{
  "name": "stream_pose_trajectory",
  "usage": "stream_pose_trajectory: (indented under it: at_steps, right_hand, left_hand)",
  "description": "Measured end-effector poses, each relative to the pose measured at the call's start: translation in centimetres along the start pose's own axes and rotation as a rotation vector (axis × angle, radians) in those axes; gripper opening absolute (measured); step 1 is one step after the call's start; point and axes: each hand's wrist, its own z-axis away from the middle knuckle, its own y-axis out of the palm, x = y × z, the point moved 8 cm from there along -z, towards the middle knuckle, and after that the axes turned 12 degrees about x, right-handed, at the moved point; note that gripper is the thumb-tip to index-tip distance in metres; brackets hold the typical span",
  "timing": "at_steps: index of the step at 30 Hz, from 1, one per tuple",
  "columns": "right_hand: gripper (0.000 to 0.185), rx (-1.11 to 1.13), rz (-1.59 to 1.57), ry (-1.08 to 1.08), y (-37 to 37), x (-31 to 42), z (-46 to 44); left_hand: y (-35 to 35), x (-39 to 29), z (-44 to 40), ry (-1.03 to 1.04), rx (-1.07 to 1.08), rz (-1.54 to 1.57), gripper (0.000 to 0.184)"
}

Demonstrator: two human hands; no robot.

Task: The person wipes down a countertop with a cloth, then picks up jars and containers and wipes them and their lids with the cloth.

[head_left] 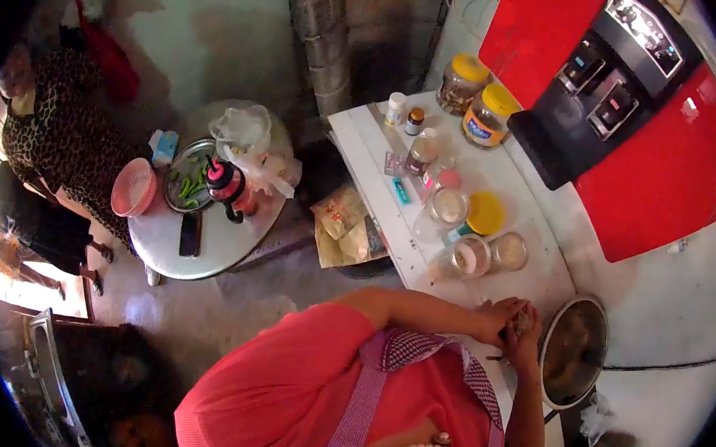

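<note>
My left hand point(499, 316) and my right hand point(523, 354) are together at the counter's edge, fingers curled around a small greyish lump point(522, 324). It is mostly covered by the fingers, so its kind cannot be made out. Just right of my hands stands a round pot with a pale rim point(544, 379), holding brownish liquid with something murky in it. A thin dark piece point(495, 358) shows beside my right hand; what it belongs to is hidden.
Jars and tubs point(466, 257) line the white counter point(384, 162), below a black dispenser point(604, 83). To the left, a round table point(154, 245) holds a tray of green peppers point(193, 187), a pink basket point(134, 187), a bottle point(225, 181) and a phone point(190, 235). People point(64, 116) are at far left.
</note>
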Motion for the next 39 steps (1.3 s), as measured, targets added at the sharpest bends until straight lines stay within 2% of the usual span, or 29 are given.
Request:
stream_pose_trajectory:
  at_steps: [2,3,6,9,10,11,13,14,16,18,20,21,23,25,27,28,31,34,35,37,39]
  right_hand:
    - [0.062,0.057,-0.122,0.028,-1.0,1.3,-0.8]
    - [0.060,0.088,-0.180,0.041,-1.5,1.5,-1.2]
    - [0.053,-0.085,-0.259,0.018,-0.8,-0.2,-1.2]
    - [0.054,-0.057,-0.616,0.160,-1.3,-1.2,-1.9]
    - [0.056,-0.062,-0.506,0.302,-0.9,-2.6,-2.4]
    - [0.055,-0.076,-0.506,0.335,-2.2,-2.3,-2.9]
    - [0.058,-0.114,-0.766,0.342,-2.3,-3.2,-4.0]
    - [0.059,-0.054,-0.786,0.650,-2.5,-3.6,-3.5]
    - [0.065,-0.198,-1.368,0.469,0.7,-5.2,-3.9]
    - [0.065,-0.325,-1.313,0.436,5.8,-8.9,-3.5]
    - [0.064,-0.419,-1.240,0.359,6.3,-9.1,-0.5]
    - [0.063,-0.462,-1.204,0.288,5.0,-6.1,0.3]
    - [0.060,-0.479,-0.769,0.105,0.3,-0.3,2.0]
    - [0.057,-0.401,0.025,-0.096,-3.2,5.5,3.4]
    - [0.057,-0.295,-0.019,-0.145,-3.0,5.0,1.8]
    - [0.057,-0.236,-0.047,-0.163,-2.3,4.4,1.1]
    - [0.047,-0.454,-0.282,-0.009,-3.1,-1.6,-1.4]
    - [0.047,-0.274,-1.093,0.267,-0.1,-6.0,-2.3]
    - [0.048,-0.247,-1.215,0.269,0.5,-6.5,-2.5]
    - [0.052,-0.180,-1.450,0.278,1.8,-7.1,-2.3]
    - [0.052,-0.213,-1.723,0.361,1.8,-7.1,-1.5]
  left_hand:
    - [-0.4,0.6,-0.5,0.125,-0.088,0.038,0.128]
    - [-0.9,0.5,-0.6,0.112,-0.087,0.064,0.128]
    - [-2.7,-0.6,0.7,0.059,-0.108,0.112,0.127]
    - [-1.9,0.2,0.2,0.010,-0.147,0.103,0.128]
    - [-2.3,0.3,-0.2,0.005,-0.154,0.116,0.129]
    - [-2.1,0.3,-0.6,-0.004,-0.150,0.143,0.130]
    - [-1.6,1.7,-1.5,-0.045,-0.208,0.104,0.132]
    - [-2.4,1.0,-1.0,-0.078,-0.145,0.042,0.133]
    - [-3.3,0.8,-0.6,-0.068,-0.123,0.040,0.133]
    - [-3.5,1.7,-0.3,-0.075,-0.150,-0.096,0.133]
    - [-3.8,1.3,-0.3,-0.041,-0.137,-0.125,0.127]
    - [-4.1,1.1,-0.2,-0.026,-0.139,-0.147,0.124]
    - [-4.0,0.7,-0.1,0.015,-0.100,-0.222,0.116]
    - [-4.3,0.1,-0.4,0.145,-0.111,-0.394,0.108]
    - [-3.4,-0.9,0.0,0.358,-0.156,-0.639,0.099]
    - [-3.7,0.3,-0.3,-0.130,0.134,-0.362,0.087]
    - [-4.4,0.6,-0.3,0.027,-0.168,-0.114,0.091]
    - [-3.6,0.4,-0.5,-0.015,-0.160,0.018,0.102]
    - [-3.7,0.1,-0.7,-0.013,-0.162,0.063,0.106]
    - [-4.1,-1.6,-0.8,-0.089,-0.166,-0.243,0.114]
    - [-3.9,-4.3,-1.2,-0.140,-0.116,-0.473,0.120]
